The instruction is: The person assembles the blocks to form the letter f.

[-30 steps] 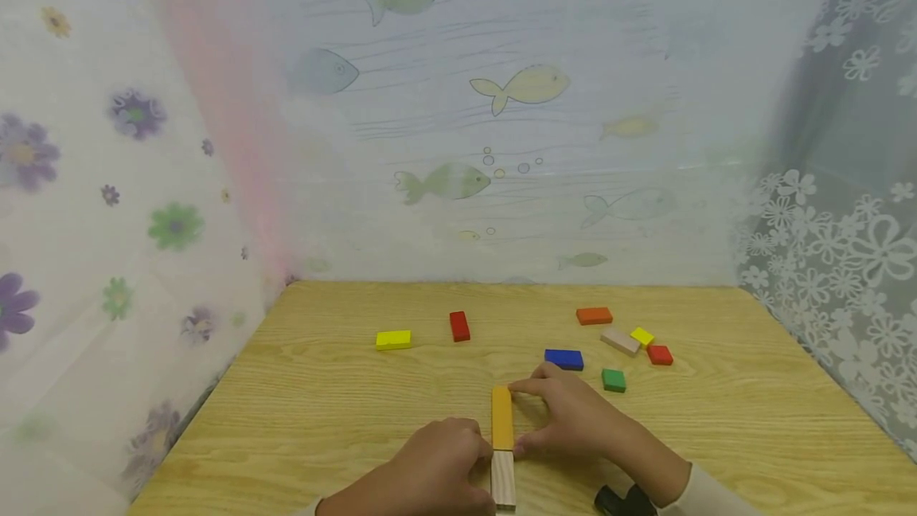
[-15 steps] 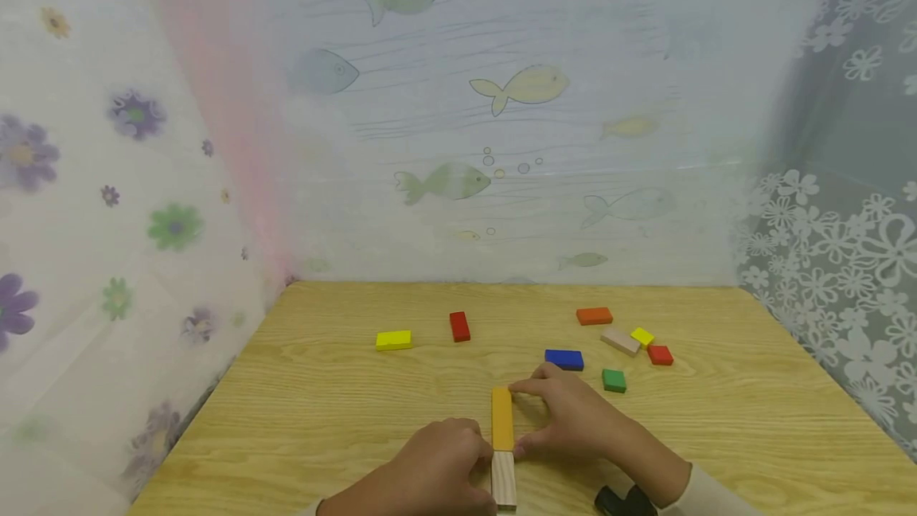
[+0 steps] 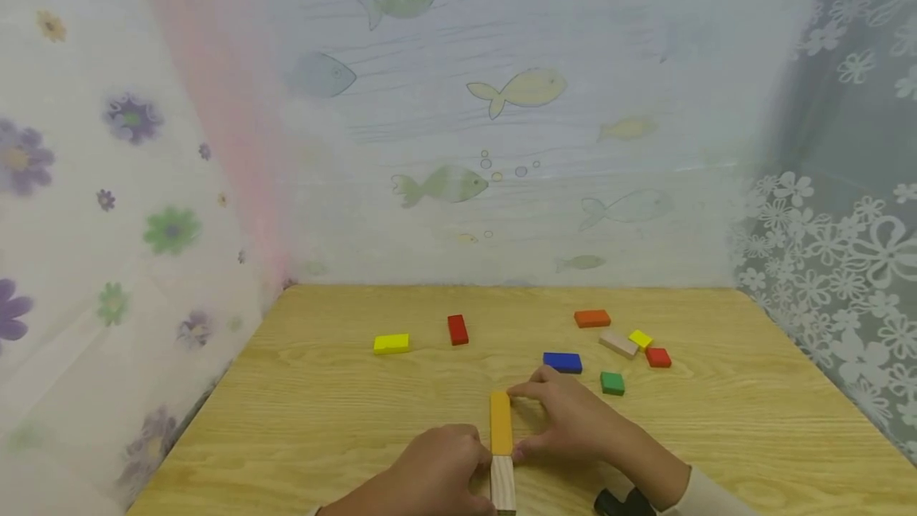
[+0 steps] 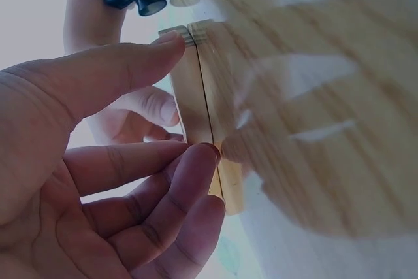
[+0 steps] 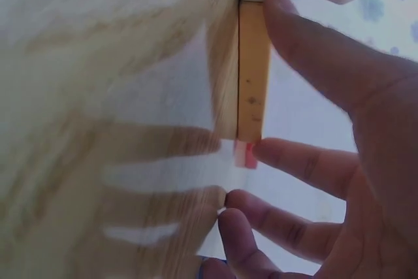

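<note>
Two blocks lie end to end in a line at the table's front. The farther is a yellow-orange block [image 3: 501,423]; the nearer is a plain wooden block [image 3: 503,486]. My left hand [image 3: 430,472] holds the plain block from the left, thumb near its front end and index fingertip by the seam, as the left wrist view shows. From the right, my right hand [image 3: 576,420] holds the yellow-orange block, thumb beside the seam and index fingertip at the far corner. In the right wrist view the remaining fingers hang beyond the yellow-orange block [image 5: 252,76].
Behind the hands lie a yellow block [image 3: 392,344], a red block [image 3: 458,330], a blue block [image 3: 562,362], a green block [image 3: 612,384] and an orange block [image 3: 592,318]. A beige block [image 3: 619,344], small yellow block [image 3: 641,340] and small red block [image 3: 658,357] cluster rightward.
The head view has shifted slightly, so the table sits a little lower in it. Both hands keep their places on the two blocks, and nothing on the table has visibly moved.
</note>
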The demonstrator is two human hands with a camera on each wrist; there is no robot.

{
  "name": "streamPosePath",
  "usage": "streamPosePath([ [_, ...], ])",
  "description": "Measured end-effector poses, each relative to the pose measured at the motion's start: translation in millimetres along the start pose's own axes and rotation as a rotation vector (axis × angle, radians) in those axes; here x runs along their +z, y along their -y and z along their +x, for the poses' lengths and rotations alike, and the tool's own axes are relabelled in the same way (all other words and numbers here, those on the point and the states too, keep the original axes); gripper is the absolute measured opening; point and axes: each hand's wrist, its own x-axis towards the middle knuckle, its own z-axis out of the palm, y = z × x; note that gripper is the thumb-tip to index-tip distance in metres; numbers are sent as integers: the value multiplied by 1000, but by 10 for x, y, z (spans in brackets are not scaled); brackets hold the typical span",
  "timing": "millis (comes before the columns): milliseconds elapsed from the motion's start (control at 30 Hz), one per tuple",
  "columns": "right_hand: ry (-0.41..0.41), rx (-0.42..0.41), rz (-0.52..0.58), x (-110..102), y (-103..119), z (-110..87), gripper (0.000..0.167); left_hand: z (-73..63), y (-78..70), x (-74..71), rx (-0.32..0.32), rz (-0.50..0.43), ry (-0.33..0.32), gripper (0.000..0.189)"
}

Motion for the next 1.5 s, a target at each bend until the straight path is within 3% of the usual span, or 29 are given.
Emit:
streamPosePath([
  [333,-19,1,28,45,-13,-12,80,-2,1,15,-21,-5,13,32],
  [633,-3,18,34,55,-11,-22,86,-11,-2,17,-3,17,-5,32],
  [1033,-17,24,34,59,3,-9,83,-13,6,5,-1,16,-13,40],
  [1500,-14,42,16,47,86,-20,80,-14,13,17,13,42,-33,36],
])
